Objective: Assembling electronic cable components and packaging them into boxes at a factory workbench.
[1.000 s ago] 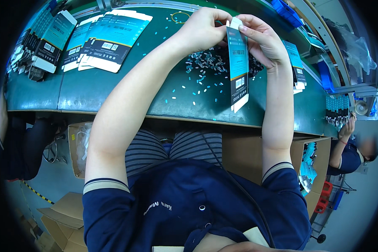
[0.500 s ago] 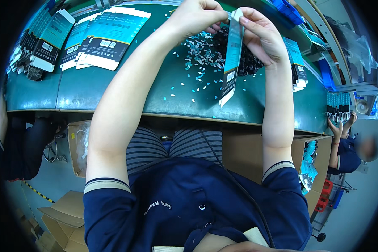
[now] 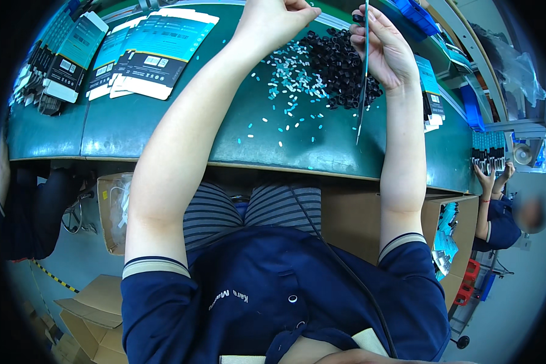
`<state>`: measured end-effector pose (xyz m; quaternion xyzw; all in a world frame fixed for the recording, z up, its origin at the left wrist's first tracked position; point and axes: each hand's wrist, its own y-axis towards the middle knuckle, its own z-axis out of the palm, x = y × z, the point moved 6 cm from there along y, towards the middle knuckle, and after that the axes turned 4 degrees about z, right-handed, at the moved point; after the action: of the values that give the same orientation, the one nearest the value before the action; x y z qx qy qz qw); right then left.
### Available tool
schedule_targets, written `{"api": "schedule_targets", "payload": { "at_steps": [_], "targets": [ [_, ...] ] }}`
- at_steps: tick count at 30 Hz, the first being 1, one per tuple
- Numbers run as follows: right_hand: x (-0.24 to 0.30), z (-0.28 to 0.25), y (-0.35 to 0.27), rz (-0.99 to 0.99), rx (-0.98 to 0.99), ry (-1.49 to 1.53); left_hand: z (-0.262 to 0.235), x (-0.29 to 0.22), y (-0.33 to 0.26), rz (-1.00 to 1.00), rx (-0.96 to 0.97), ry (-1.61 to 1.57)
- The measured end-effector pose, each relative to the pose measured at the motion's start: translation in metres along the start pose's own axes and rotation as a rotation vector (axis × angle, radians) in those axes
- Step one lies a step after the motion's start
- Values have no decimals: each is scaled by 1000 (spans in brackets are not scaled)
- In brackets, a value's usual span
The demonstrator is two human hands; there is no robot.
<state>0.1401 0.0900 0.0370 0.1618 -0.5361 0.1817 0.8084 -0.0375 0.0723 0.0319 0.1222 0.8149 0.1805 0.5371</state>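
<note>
Green worktop (image 3: 164, 130) carries a heap of small black parts (image 3: 340, 70). Above it, the right hand (image 3: 388, 51) pinches a flat card sleeve (image 3: 363, 79), seen edge-on. At nine o'clock, the left hand (image 3: 273, 21) curls empty, fingertips together. Flat teal boxes (image 3: 145, 51) lie well apart.

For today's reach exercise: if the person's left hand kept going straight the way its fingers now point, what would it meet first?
Likely the thin blue card held edge-on in the right hand; the left hand points toward it above the black pieces. Depth is unclear.
</note>
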Motion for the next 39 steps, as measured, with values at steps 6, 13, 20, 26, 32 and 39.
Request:
{"api": "schedule_targets", "payload": {
  "at_steps": [6,13,20,26,32,39],
  "targets": [
    [3,22,-4,-96,-2,37,40,-9,-26,-288,515,-722],
    [8,20,-4,-199,103,11,57,-30,-49,-263,659,-859],
    [-12,-20,6,-70,-289,-319,36,-15,-16,-166,242,-1166],
    [-33,4,2,233,-113,-465,21,3,-5,-231,114,-1258],
    [-33,2,3,187,-99,-328,24,-2,-1,-251,179,-1370],
    [-35,22,2,76,-132,-419,21,30,-5,-310,-93,-1165]
  ]
}}
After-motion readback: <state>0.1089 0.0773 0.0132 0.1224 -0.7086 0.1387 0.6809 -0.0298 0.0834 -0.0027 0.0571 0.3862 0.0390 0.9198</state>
